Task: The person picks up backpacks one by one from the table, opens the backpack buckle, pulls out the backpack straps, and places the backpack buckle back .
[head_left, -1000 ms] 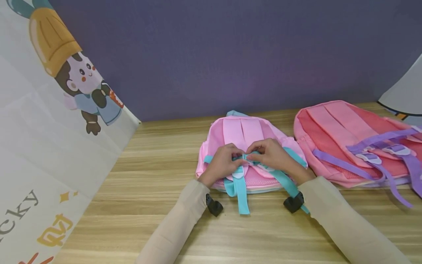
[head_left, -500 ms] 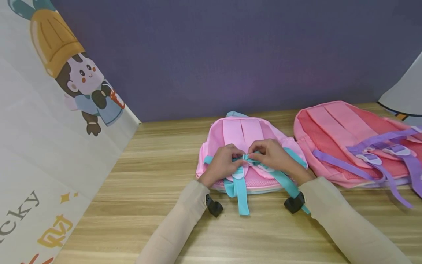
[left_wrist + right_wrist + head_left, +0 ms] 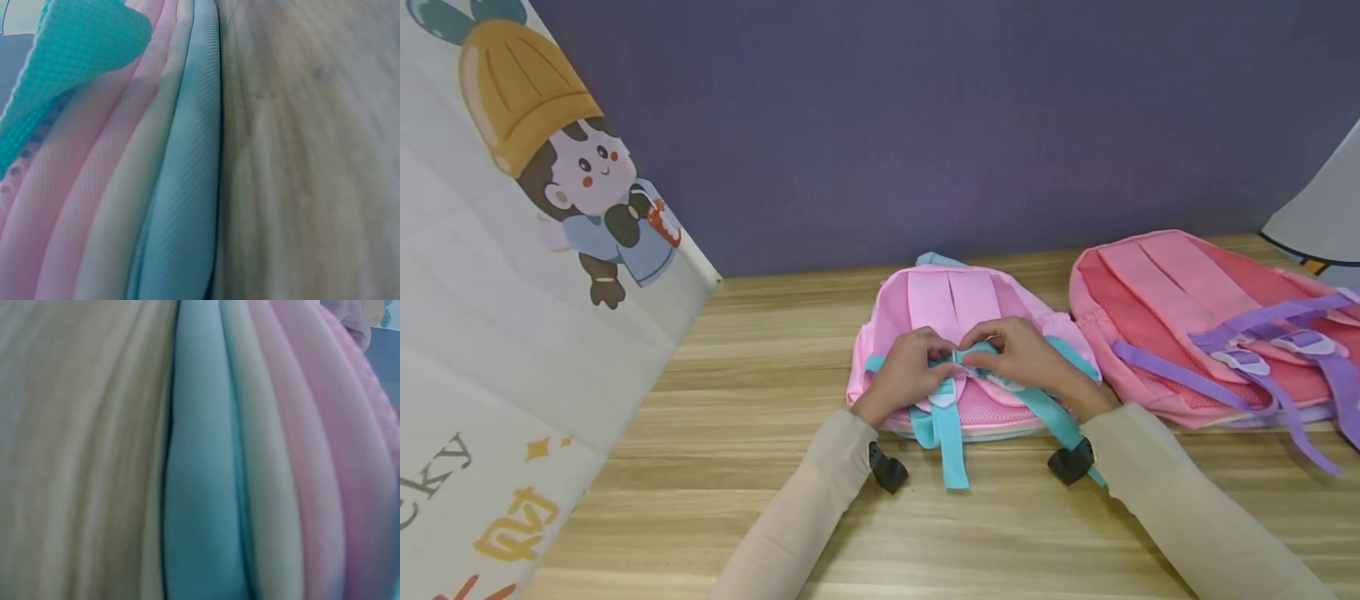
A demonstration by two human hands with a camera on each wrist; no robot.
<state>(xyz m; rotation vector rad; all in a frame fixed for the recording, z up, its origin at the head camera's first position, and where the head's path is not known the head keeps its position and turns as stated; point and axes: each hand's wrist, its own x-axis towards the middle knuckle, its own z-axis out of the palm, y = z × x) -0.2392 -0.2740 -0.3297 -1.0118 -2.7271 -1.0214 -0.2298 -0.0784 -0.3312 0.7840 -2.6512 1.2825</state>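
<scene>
A small pink backpack (image 3: 887,312) lies with its shoulder straps facing up, teal webbing across it. My left hand (image 3: 910,371) pinches the teal chest strap (image 3: 976,357) near the middle of the backpack. Just to its right, my right hand (image 3: 1018,354) pinches the same band between thumb and fingertips, and a bit of it bulges up there. The fingertips of both hands nearly meet, partly hiding the join. Below the left hand, a pale adjuster buckle (image 3: 942,393) has a teal strap end (image 3: 953,454) hanging from it. Both wrist views show only the bag's layered lower edge (image 3: 181,156).
A larger coral-pink backpack (image 3: 1157,292) with purple straps (image 3: 1187,379) lies right beside it. Both bags rest on a wood-grain table (image 3: 737,400). A dark blue panel (image 3: 925,133) stands behind, and a white printed sheet (image 3: 497,317) at the left.
My right thumb and fingertips have shifted slightly on the teal strap, and more of the band shows between them. The left hand and both backpacks stay in place.
</scene>
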